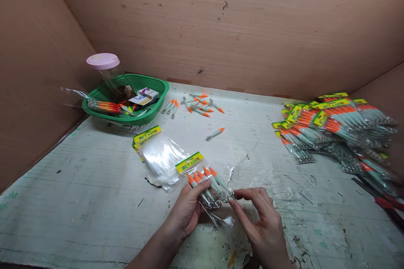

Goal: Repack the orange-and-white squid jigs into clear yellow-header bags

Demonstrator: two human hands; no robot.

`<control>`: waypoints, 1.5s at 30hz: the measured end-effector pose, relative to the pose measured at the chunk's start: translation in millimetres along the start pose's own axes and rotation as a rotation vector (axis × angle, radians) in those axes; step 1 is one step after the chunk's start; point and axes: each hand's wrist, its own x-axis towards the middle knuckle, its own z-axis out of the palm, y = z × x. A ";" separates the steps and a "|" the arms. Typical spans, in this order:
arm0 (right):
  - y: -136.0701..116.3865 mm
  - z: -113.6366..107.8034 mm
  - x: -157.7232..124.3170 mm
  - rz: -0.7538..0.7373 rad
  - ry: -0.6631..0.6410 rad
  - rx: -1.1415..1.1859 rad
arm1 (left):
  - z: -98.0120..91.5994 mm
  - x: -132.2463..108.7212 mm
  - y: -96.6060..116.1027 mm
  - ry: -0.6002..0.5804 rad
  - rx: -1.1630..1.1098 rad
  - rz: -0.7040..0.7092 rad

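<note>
My left hand [186,210] grips a clear plastic bag [202,174] with a yellow "BCT LURE" header, holding several orange-tipped squid lures inside. My right hand [261,222] pinches the bag's open lower end by the lures' hook crowns [225,195]. Just left lies a stack of empty header bags [156,151]. Loose orange-tipped lures [197,105] lie scattered at the back of the table, and one single lure [215,133] lies nearer.
A green basket [158,107] at the back left holds lures, small boxes and a jar with a pink lid [103,61]. A heap of filled lure packs [334,130] covers the right side. Cardboard walls [221,21] close off the back and both sides.
</note>
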 end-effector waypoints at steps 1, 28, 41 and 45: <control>-0.6 -0.8 0.4 -0.047 0.007 -0.012 | 0.3 -0.1 0.3 0.001 0.004 0.005; -7.7 2.5 -3.0 -0.025 0.079 -0.089 | 4.3 -2.8 -5.1 -0.058 -0.138 0.028; 1.0 8.9 -3.2 0.280 0.018 0.099 | 3.6 -6.5 -11.7 -0.195 -0.251 -0.078; -5.8 6.3 -0.5 0.079 0.027 0.045 | 5.0 -6.7 -12.5 -0.204 -0.288 -0.084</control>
